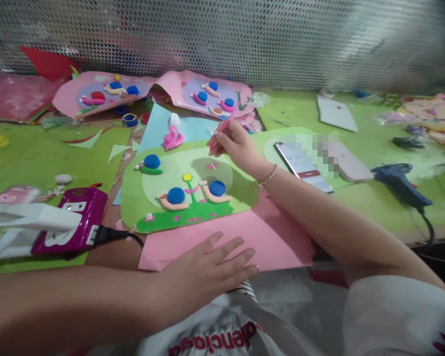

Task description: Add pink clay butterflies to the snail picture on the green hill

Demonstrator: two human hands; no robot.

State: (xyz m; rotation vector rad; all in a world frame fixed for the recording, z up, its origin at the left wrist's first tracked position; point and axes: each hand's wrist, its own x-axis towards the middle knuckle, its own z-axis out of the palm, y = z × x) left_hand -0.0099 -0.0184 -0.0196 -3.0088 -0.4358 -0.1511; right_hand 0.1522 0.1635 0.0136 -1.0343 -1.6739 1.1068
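Observation:
My left hand (pixel 207 264) lies with fingers spread on pink paper (pixel 267 232) at the near edge. My right hand (pixel 241 151), fingers pinched, holds a thin pink stick (pixel 230 117) above a green craft sheet (pixel 133 190). Blue-shelled clay snails sit on that sheet: one snail (pixel 151 163) at upper left, one snail (pixel 175 197) below it and another snail (pixel 217 189) to the right. Between the lower two stands a yellow clay flower (pixel 187 177). Small pink pieces (pixel 212 166) lie on the sheet beneath my right hand. A bag of pink clay (pixel 173 138) rests just behind it.
Two pink sheets with snails (pixel 104 79) lean at the back before a perforated metal panel (pixel 222 39). A phone (pixel 300 165) and a blue glue gun (pixel 402 183) lie at right. A purple power strip (pixel 77 217) with a black cable stands at left.

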